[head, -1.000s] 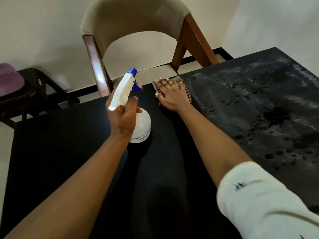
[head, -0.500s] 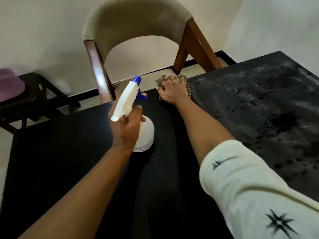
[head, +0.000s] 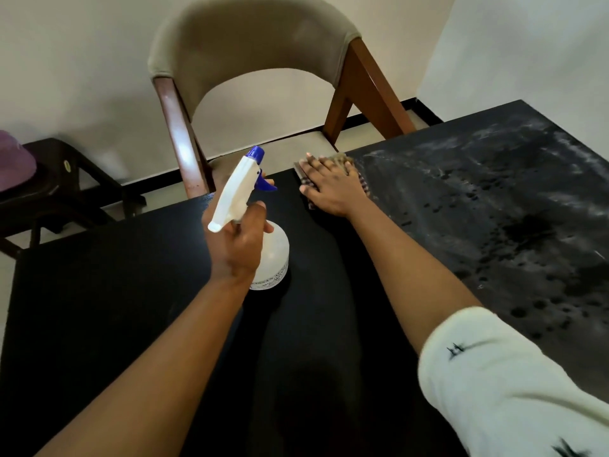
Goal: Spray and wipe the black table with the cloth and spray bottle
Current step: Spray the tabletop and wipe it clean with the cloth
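The black table (head: 115,308) fills the lower view. Its right part is dusty grey and speckled with wet drops, while the left part is plain black. My left hand (head: 235,245) grips the neck of a white spray bottle (head: 273,258) with a blue nozzle, held just above the table's middle. My right hand (head: 331,188) lies flat, fingers spread, pressing a checked cloth (head: 364,186) against the table's far edge. Most of the cloth is hidden under the hand.
A wooden chair (head: 250,54) with a beige padded back stands right behind the table's far edge. A dark low stool (head: 66,189) with a purple thing (head: 14,166) on it sits at the left. White walls close in behind.
The cloth under my right hand has stayed at the far edge, sliding slightly. The bottle in my left hand has barely moved. The view has shifted a little.
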Demonstrator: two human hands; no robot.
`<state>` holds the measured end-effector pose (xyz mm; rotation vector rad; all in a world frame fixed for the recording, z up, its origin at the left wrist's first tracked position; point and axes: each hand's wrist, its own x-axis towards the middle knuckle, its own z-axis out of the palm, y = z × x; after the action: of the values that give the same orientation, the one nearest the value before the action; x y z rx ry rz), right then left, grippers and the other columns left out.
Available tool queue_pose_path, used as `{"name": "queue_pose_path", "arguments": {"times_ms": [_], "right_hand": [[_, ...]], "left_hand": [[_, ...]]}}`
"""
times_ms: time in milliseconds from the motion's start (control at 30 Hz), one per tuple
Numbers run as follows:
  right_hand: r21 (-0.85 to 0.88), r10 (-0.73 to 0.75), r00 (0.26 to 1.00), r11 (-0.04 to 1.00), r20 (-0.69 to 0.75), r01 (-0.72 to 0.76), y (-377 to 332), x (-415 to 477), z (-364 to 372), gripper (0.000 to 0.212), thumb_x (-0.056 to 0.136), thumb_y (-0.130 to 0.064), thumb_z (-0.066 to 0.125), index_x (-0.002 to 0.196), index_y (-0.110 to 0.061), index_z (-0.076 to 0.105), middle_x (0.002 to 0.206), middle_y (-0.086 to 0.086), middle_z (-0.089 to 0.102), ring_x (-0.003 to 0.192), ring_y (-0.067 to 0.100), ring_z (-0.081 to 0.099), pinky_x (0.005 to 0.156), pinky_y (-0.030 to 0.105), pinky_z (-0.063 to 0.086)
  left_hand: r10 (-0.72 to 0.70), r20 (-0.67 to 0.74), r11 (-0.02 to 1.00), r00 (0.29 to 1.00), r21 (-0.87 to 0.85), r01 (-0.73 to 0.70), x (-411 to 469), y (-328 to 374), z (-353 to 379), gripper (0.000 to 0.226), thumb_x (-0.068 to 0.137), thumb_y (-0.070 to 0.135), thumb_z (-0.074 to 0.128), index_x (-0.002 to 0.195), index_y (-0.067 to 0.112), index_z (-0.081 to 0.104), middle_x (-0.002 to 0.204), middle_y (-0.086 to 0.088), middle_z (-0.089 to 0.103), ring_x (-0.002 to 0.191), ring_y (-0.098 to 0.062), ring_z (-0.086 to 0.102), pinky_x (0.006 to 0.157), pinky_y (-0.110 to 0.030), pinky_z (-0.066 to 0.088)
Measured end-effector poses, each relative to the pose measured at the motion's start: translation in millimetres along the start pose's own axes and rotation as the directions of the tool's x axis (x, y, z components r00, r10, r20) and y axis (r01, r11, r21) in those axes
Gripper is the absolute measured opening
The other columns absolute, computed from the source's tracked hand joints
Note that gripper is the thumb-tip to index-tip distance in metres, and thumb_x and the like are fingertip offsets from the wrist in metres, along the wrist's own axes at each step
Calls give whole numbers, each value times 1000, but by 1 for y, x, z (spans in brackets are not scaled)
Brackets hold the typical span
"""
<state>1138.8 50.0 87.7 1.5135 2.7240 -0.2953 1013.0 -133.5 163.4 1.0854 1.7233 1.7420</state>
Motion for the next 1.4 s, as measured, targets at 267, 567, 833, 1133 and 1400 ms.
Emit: {"name": "queue_pose_path", "arguments": {"times_ms": [267, 567, 833, 1133, 1400], "right_hand": [[-47, -15, 1000, 999, -12, 14, -4, 35, -4, 64, 97, -59, 26, 153, -29, 16, 162, -5, 6, 148, 17, 5, 115, 52, -3], [-3, -39, 999, 999, 20, 39, 3, -107, 1, 73, 95, -60, 32, 154, -30, 3, 162, -8, -3, 148, 13, 0, 117, 53, 0], [51, 29, 999, 998, 46, -31, -5, -272, 17, 73, 94, -53, 41, 153, -33, 3, 161, -13, -2, 148, 11, 0, 115, 51, -3], [87, 108, 986, 989, 125, -120, -19, -414, 26, 72, 96, -50, 39, 153, -35, -1, 161, -15, -6, 148, 11, -6, 114, 54, -6], [131, 139, 980, 979, 142, -158, -29, -507, 29, 65, 98, -35, 37, 153, -36, 3, 161, -16, -1, 148, 10, -1, 116, 49, -1]], "left_hand": [[42, -20, 999, 999, 0, -42, 0, -8, 0, 55, 83, 17, 55, 134, -2, 42, 105, -32, 58, 72, 4, 63, 62, -4, 47], [4, -3, 1000, 1000, 3, -4, -4, 2, -3, 53, 81, 19, 52, 130, -1, 47, 94, -18, 59, 62, -1, 63, 62, -10, 51], [-46, 170, 994, 984, 104, 28, -25, 40, -19, 39, 84, 1, 50, 123, -2, 54, 102, -20, 65, 60, -11, 60, 57, -16, 51], [-91, 269, 996, 959, 18, 89, -167, 95, -57, 41, 80, 7, 50, 121, 3, 58, 109, -15, 67, 80, -25, 61, 57, -28, 51], [-246, 236, 969, 940, 29, 246, -294, 125, -85, 25, 80, 7, 53, 102, -1, 61, 76, -10, 60, 56, -12, 58, 60, -26, 53]]}}
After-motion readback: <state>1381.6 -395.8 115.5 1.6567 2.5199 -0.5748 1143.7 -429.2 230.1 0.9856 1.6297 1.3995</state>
